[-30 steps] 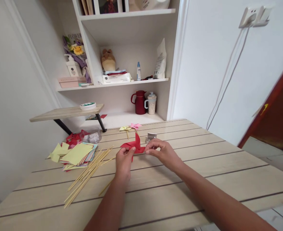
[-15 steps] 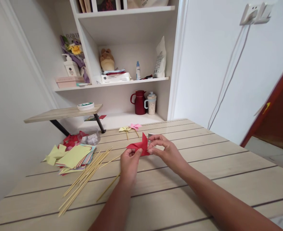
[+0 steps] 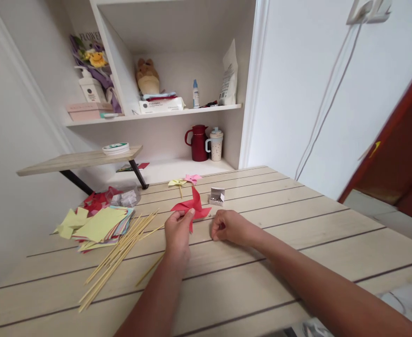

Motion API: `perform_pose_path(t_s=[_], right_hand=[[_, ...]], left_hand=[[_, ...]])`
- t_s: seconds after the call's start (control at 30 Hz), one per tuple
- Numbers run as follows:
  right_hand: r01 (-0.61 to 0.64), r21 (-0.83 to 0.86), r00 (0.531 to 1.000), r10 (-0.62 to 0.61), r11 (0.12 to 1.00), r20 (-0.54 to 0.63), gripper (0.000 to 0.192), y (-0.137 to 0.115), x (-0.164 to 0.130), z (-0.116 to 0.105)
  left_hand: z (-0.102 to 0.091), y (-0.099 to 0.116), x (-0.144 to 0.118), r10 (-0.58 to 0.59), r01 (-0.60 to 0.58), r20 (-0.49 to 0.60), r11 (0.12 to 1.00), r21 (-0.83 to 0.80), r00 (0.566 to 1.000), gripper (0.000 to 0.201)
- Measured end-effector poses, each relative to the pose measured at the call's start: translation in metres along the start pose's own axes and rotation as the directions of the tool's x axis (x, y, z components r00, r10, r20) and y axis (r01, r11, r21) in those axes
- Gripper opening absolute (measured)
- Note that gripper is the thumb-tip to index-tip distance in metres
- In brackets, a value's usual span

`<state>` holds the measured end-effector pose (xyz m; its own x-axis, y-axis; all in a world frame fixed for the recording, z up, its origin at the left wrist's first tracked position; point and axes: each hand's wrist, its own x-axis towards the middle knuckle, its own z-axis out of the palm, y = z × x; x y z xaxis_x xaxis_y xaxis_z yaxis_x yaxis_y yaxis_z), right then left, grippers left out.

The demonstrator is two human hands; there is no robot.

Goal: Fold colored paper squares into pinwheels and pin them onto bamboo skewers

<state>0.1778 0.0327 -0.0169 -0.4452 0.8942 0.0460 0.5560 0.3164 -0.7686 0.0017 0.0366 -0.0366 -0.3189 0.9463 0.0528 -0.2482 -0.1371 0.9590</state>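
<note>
My left hand [image 3: 177,232] pinches a red paper pinwheel [image 3: 191,208] at its near edge, thumb and fingers pressed together on the paper, holding it just above the desk [image 3: 297,243]. My right hand [image 3: 227,227] is just beside it to the right, apart from the pinwheel, curled loosely with the fingertips drawn in toward the thumb; I cannot tell whether it pinches anything small. Just beyond the pinwheel, a little to the right, sits a small open box [image 3: 217,196] on the desk. Farther back lie 2 finished pinwheels, 1 yellow [image 3: 176,183] and 1 pink [image 3: 192,178], touching or nearly so. To the left of my left hand a loose bundle of bamboo skewers [image 3: 118,255] fans across the boards, and beside it rests a stack of coloured paper squares [image 3: 98,226] with yellow on top. Behind that stack are red paper scraps [image 3: 97,200] and a clear plastic packet [image 3: 128,197]. On the low shelf at the back stand a red jug [image 3: 197,142] and a speckled mug [image 3: 215,144], side by side.
</note>
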Motion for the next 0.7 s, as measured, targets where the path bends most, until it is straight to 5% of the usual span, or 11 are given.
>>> perform_pose_path(t_s=[0.23,0.43,0.7], right_hand=[[-0.001,0.198,0.986,0.034,0.98,-0.166,0.009,-0.003,-0.004,-0.014],[0.158,0.209,0.875,-0.039,0.965,-0.482,0.029,-0.011,-0.006,-0.025],[0.202,0.207,0.918,-0.112,0.957,-0.38,0.018,-0.019,-0.008,-0.023]], left_hand=[[0.0,0.004,-0.003,-0.009,0.008,0.05,1.0,0.005,0.999,0.028],[0.003,0.006,-0.008,-0.042,0.048,0.191,0.998,-0.028,0.981,0.028],[0.006,0.006,-0.011,-0.048,0.055,0.274,0.998,-0.015,0.961,0.026]])
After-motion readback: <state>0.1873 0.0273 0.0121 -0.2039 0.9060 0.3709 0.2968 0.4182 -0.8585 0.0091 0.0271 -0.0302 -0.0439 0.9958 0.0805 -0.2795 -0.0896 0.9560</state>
